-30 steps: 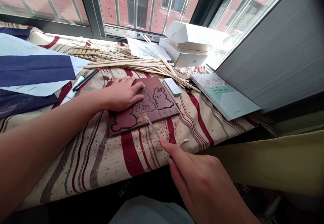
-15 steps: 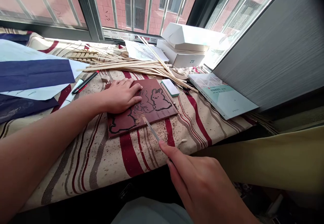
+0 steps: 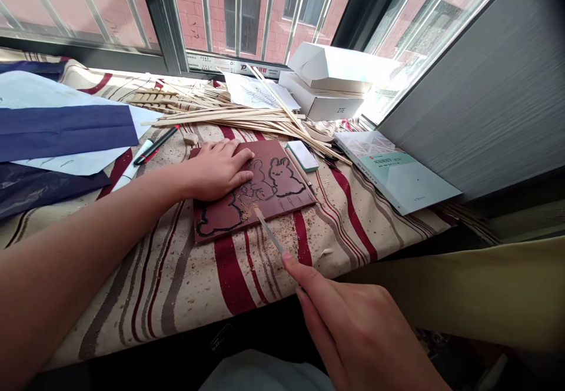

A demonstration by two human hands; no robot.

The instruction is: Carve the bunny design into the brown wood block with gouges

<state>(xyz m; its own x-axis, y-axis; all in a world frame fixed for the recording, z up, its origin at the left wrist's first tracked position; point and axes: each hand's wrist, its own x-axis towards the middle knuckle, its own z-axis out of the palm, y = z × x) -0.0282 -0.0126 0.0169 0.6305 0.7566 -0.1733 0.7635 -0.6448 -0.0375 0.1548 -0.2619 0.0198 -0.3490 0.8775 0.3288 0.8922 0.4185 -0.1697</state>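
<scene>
Change: almost none; the tool (image 3: 271,233) tip is still on the same spot of the board (image 3: 282,201), so the work is staying there.
Left hand (image 3: 216,170): flat on the board, fingers spread out.
Right hand (image 3: 353,314): fingers wrapped around the tool.
Board: on the striped cloth (image 3: 185,285), by the near edge.
Count: one board, one tool, one book (image 3: 397,173), one small block (image 3: 303,156); too many sticks (image 3: 233,115) to count.
</scene>
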